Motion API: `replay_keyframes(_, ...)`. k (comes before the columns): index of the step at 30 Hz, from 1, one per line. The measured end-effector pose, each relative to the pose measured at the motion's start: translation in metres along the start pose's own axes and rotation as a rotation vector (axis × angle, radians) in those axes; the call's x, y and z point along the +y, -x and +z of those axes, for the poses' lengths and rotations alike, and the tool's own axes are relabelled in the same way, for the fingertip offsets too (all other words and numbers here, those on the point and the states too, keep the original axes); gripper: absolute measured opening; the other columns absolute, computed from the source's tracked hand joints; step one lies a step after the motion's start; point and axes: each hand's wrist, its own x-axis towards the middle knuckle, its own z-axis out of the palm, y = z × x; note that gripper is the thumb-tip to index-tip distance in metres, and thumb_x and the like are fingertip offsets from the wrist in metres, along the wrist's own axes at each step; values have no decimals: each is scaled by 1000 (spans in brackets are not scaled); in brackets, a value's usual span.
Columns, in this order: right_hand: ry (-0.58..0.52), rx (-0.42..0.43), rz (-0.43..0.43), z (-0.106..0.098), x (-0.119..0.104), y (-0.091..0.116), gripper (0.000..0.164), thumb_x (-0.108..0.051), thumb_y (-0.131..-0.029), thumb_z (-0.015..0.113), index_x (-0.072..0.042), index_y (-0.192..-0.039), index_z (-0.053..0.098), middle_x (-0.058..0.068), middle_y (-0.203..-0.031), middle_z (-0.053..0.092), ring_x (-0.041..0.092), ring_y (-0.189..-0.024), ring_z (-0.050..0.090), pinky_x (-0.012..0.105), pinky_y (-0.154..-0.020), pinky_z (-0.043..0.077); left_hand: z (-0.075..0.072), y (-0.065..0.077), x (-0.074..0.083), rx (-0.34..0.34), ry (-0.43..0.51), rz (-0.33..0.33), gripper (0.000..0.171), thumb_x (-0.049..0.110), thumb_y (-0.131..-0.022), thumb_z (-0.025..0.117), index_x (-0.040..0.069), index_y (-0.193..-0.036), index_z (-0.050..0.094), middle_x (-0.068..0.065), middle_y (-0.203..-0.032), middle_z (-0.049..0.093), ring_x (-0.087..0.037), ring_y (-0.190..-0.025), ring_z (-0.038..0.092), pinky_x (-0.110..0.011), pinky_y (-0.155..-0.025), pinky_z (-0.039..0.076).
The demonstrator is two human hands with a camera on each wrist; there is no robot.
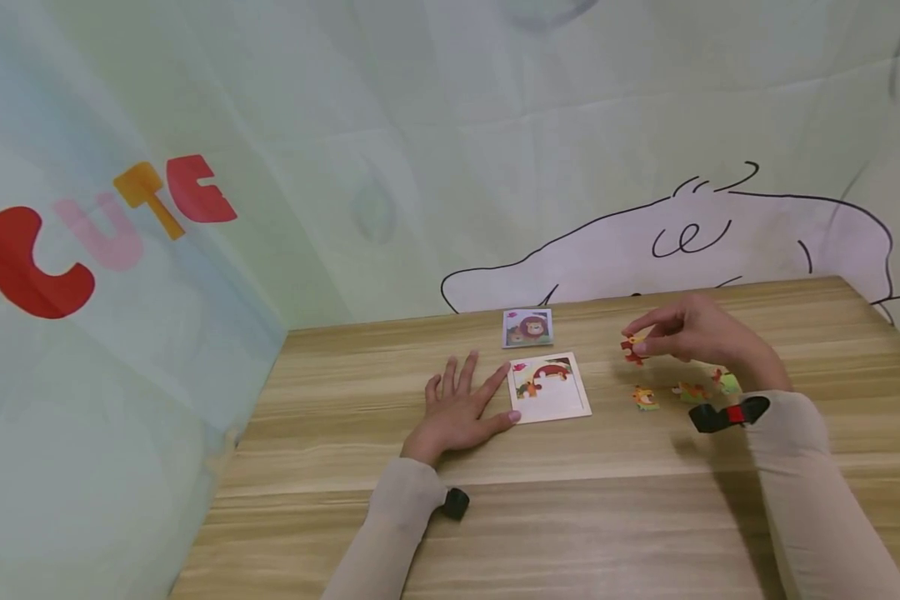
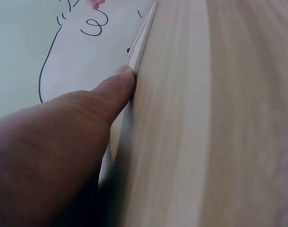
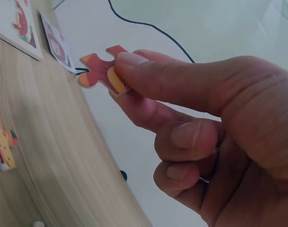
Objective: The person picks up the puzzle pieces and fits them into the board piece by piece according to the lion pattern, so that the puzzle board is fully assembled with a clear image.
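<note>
My right hand pinches a red-brown and yellow jigsaw piece between thumb and fingers, raised over the table to the right of the puzzle board. Flat on the wood, my left hand spreads its fingers, with thumb and index fingertip at the left edge of the square white puzzle board. Several joined pieces fill the board's upper and left part; its lower right shows bare white. In the left wrist view the thumb lies at the board's edge. Below the right hand lie an orange-and-yellow piece and more loose pieces.
A square picture card with a lion lies just behind the board. The wooden table meets a printed cloth backdrop at its back and left. Another loose piece with green lies close to the right wrist.
</note>
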Motion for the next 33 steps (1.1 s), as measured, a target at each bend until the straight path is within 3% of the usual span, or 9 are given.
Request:
replay_keyframes(15,-43,-74,-22,14,-13,-7,33,-13,-96,80,-7,-129,78,4,-97,78,9,-54,42,25,-50,38,1,-2,-2,1,-11,3,83,73,-102,49,48,-171,11,-8,-183,-15,-43,-168,-18,-70,-131,-7)
replay_keyframes(23,-117,-43,-118,19,-13,-11,26,-13,-104,71,2,-124,78,1,-74,65,11,-51,48,25,-48,40,1,-1,-2,4,-6,3,83,74,-102,48,49,-171,10,-8,-183,-14,-43,-168,-19,-70,-131,-7)
replay_keyframes(28,-129,-29,-158,21,-13,-11,23,-10,-104,71,3,-121,79,5,-94,82,12,-56,54,29,-52,47,1,-1,-2,6,-8,10,82,73,-102,48,48,-171,11,-8,-183,-14,-43,-168,-18,-70,-131,-7)
replay_keyframes(30,-115,-18,-164,21,-13,-11,24,-11,-103,72,1,-122,80,7,-108,84,8,-63,57,28,-56,49,1,-1,-3,8,-9,12,82,73,-102,48,48,-171,11,-9,-183,-14,-44,-168,-18,-70,-131,-6)
replay_keyframes(33,-80,5,-194,22,-12,-12,23,-12,-103,73,-2,-122,81,10,-115,84,-1,-80,66,21,-70,54,1,-1,-3,12,-11,16,82,74,-102,47,48,-171,10,-9,-184,-14,-44,-168,-18,-71,-130,-6)
